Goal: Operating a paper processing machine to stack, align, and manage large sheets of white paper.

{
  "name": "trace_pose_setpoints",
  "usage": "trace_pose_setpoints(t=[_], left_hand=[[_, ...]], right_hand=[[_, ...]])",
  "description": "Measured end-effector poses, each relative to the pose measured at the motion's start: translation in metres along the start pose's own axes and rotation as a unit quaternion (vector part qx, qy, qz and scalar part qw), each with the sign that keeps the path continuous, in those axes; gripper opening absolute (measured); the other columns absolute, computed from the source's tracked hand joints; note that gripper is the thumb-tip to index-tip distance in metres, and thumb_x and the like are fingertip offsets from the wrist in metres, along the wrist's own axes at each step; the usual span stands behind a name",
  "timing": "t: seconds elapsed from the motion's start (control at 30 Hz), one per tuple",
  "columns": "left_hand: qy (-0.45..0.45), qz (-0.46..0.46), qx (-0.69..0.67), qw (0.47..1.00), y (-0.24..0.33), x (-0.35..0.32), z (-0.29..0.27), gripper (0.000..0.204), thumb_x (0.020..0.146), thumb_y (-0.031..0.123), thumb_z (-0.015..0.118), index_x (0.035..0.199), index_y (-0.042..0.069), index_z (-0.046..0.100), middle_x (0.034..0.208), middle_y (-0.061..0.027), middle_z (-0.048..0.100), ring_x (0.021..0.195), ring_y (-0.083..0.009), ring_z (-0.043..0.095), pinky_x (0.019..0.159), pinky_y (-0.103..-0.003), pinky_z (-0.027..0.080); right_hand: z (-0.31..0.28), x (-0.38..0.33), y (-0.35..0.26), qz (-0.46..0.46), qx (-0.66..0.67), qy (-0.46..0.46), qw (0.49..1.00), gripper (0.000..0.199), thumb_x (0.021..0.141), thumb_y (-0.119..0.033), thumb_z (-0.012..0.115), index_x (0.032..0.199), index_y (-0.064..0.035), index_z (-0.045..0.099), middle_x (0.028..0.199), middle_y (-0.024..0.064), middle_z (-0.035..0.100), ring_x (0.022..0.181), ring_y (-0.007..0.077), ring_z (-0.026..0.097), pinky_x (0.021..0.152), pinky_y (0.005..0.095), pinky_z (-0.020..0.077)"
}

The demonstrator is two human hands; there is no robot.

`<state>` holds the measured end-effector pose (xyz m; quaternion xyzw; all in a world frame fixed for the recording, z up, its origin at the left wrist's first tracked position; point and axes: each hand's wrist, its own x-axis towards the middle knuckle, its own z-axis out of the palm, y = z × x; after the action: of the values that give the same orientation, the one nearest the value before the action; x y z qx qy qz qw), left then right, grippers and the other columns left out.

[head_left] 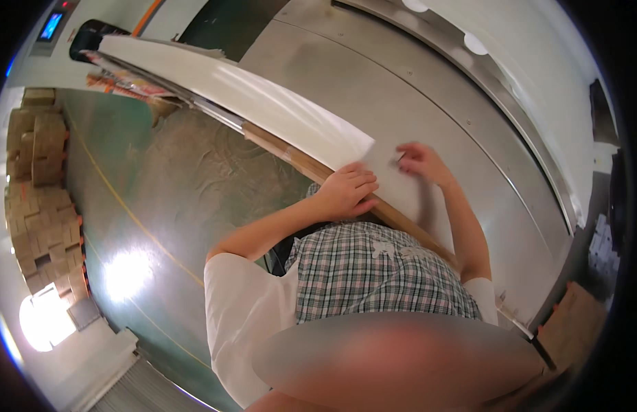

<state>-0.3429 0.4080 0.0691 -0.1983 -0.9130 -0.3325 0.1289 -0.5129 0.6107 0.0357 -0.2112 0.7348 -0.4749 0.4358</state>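
Both half-curled: left hand (344, 193) beside white sheet (277, 103), right hand (425, 163) above metal table (373, 72); whether either grips anything, I can't tell.

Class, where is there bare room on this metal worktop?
Bare metal worktop runs beyond the white sheet and right hand to the far rail. Crowded: the near edge, where left hand, sheet end and brown strip meet.

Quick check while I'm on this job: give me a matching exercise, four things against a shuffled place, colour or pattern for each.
Things:
1. Left hand
2. Long sheet
3. Apron
4. Cartons

Descriptions:
A. Checked
B. Stacked at the picture's left
C. At the brown strip
D. Glossy white

Pairs: 1-C, 2-D, 3-A, 4-B
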Motion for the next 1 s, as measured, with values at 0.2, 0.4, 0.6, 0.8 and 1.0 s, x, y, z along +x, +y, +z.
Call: trace_pose_setpoints(t=[0.2,0.4,0.6,0.8,1.0], left_hand=[[-0.088,0.076,-0.142,0.983,-0.067,0.027,-0.024,0.019,0.072,0.016,0.063,0.086,0.005,0.056,0.093,-0.0101,0.057,0.089,-0.0276,0.054,0.085,-0.041,0.041],[-0.07,-0.032,-0.102,0.992,-0.182,0.115,-0.056,0.015,0.075,0.017,0.057,0.086,0.007,0.059,0.092,-0.0103,0.06,0.087,-0.0303,0.055,0.081,-0.039,0.043],[0.108,-0.184,-0.041,0.976,-0.323,0.264,-0.056,0.024,0.082,0.028,0.054,0.094,0.009,0.062,0.083,-0.0132,0.063,0.077,-0.029,0.061,0.067,-0.036,0.047],[0.275,-0.207,0.073,0.936,-0.445,0.371,-0.04,0.021,0.083,0.025,0.052,0.09,0.007,0.062,0.082,-0.0099,0.064,0.076,-0.0219,0.061,0.067,-0.033,0.046],[0.227,-0.33,-0.051,0.915,-0.473,0.426,-0.021,0.046,0.084,0.036,0.049,0.109,-0.002,0.053,0.104,-0.0199,0.058,0.099,-0.0303,0.053,0.084,-0.036,0.039]], right_hand=[[-0.093,-0.022,0.104,0.024,-0.351,0.565,0.746,0.022,0.08,-0.018,0.056,0.097,-0.0044,0.055,0.1,0.0148,0.056,0.091,0.0295,0.053,0.075,0.0385,0.043],[-0.075,-0.035,0.118,0.067,-0.446,0.604,0.657,0.032,0.082,-0.017,0.048,0.112,-0.0062,0.051,0.118,0.0155,0.049,0.107,0.0342,0.045,0.09,0.042,0.0364],[-0.076,-0.033,0.108,0.076,-0.449,0.602,0.656,0.034,0.081,-0.012,0.048,0.114,-0.0063,0.05,0.119,0.0144,0.048,0.108,0.0335,0.044,0.091,0.0417,0.0355],[-0.074,-0.023,0.104,0.104,-0.419,0.584,0.687,0.036,0.081,-0.009,0.046,0.116,-0.0042,0.049,0.122,0.0142,0.045,0.109,0.0325,0.042,0.093,0.041,0.0336],[-0.077,-0.023,0.108,0.138,-0.417,0.572,0.693,0.036,0.08,-0.009,0.044,0.115,-0.001,0.048,0.124,0.0139,0.044,0.111,0.032,0.04,0.095,0.0407,0.0317]])
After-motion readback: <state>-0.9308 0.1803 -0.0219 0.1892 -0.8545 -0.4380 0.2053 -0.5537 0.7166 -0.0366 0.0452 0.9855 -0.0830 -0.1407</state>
